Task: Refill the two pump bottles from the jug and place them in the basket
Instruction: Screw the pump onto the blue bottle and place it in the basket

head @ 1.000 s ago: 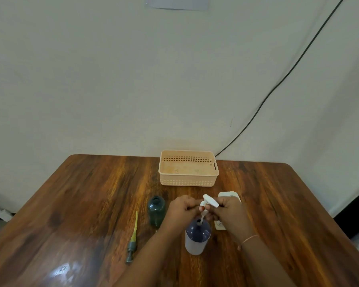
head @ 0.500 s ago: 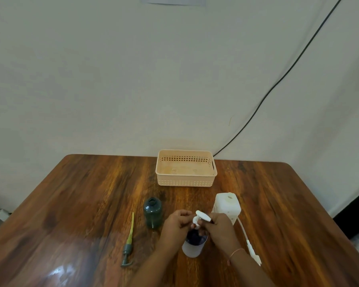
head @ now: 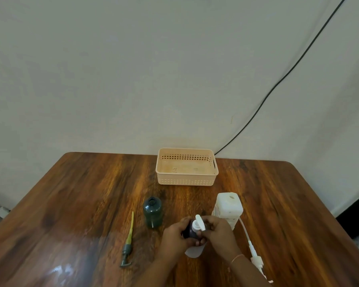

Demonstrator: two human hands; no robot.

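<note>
A dark blue bottle with a white lower part [head: 192, 252] stands near the table's front edge. My left hand [head: 175, 237] grips its body. My right hand [head: 218, 233] pinches the white pump head [head: 198, 223], which sits on the bottle's neck. A dark green bottle [head: 152, 212] stands open to the left, without a pump. Its grey-green pump with a yellow tube [head: 128, 243] lies on the table further left. A white jug [head: 228, 208] stands open just behind my right hand. The peach basket [head: 187, 181] sits at the back.
A white pump with a long tube [head: 254, 253] lies to the right of my right arm. A black cable [head: 278, 83] runs down the wall behind the basket. The wooden table [head: 71, 204] ends close to the wall.
The white pump head has come down from above the blue bottle onto its neck. Both hands have drawn nearer to me, uncovering the jug and the white pump tube.
</note>
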